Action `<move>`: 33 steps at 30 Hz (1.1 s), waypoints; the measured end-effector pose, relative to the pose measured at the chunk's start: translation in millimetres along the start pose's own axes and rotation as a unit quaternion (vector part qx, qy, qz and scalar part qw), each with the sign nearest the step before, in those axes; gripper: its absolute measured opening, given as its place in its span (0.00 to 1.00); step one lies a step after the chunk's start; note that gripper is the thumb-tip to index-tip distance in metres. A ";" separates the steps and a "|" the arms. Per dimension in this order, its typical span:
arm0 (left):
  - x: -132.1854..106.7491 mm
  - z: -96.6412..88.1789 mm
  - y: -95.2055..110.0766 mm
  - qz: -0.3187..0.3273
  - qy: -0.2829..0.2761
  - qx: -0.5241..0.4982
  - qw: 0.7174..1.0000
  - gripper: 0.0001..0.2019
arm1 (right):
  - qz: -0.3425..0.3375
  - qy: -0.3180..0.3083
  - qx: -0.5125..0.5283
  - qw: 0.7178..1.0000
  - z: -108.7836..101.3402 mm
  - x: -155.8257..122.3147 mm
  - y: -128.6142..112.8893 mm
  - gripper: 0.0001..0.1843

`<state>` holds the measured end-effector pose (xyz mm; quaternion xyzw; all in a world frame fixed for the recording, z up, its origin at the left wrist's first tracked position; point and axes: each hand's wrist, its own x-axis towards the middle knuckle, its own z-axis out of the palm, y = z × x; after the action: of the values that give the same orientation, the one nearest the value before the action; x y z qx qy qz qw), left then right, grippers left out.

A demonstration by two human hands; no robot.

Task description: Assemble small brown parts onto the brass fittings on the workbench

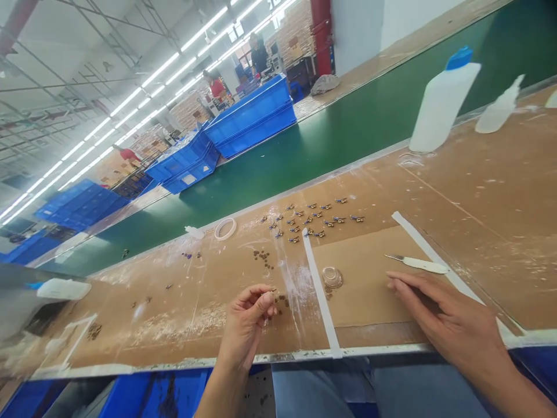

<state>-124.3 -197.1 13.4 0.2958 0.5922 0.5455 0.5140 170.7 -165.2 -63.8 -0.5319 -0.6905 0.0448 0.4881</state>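
My left hand [253,310] is closed in a pinch above the table. A tiny dark piece, too small to name, shows at its fingertips. Just beyond and beside those fingers lie small brown discs [261,256] in loose groups. My right hand [452,316] has its fingers stretched out over a cardboard sheet [365,296], and nothing shows in them. Closest to it is a craft knife [422,265] with a white handle and a thin blade. On the sheet's left side sits a small clear round dish [332,277]. Several small blue and gold pieces [307,220] are spread out farther back.
White tape strips [319,290] flank the cardboard. A tape ring [225,229] lies behind on the left. At the back right stand a blue-capped bottle [444,107] and a nozzle bottle [499,107]. Beyond runs a green conveyor belt [348,133], with blue crates [256,119] past it.
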 end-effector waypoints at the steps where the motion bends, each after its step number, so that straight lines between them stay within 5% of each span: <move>1: 1.6 3.5 0.7 -0.008 -0.008 0.002 1.000 0.14 | 0.000 0.001 0.008 1.000 0.5 -0.3 0.7 0.10; 7: 6.7 21.7 1.9 -0.002 -0.033 0.069 0.997 0.14 | -0.007 0.000 0.055 0.998 -0.9 2.4 -0.4 0.08; 13: 13.0 35.0 -1.1 0.082 -0.030 0.203 0.975 0.09 | -0.009 0.017 0.066 0.998 -3.3 7.1 -3.7 0.08; 25: 27.1 74.4 7.9 0.273 -0.122 0.506 0.809 0.05 | 0.002 0.034 0.075 0.997 1.1 5.7 -1.7 0.10; 33: 30.7 91.3 18.6 0.282 -0.134 0.533 0.786 0.05 | 0.004 0.037 0.089 0.995 0.2 6.7 -1.8 0.10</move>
<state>-52.3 -133.7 33.6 0.7468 0.6043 0.2182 0.1717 169.7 -160.7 -58.7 -0.4905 -0.6631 0.0876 0.5587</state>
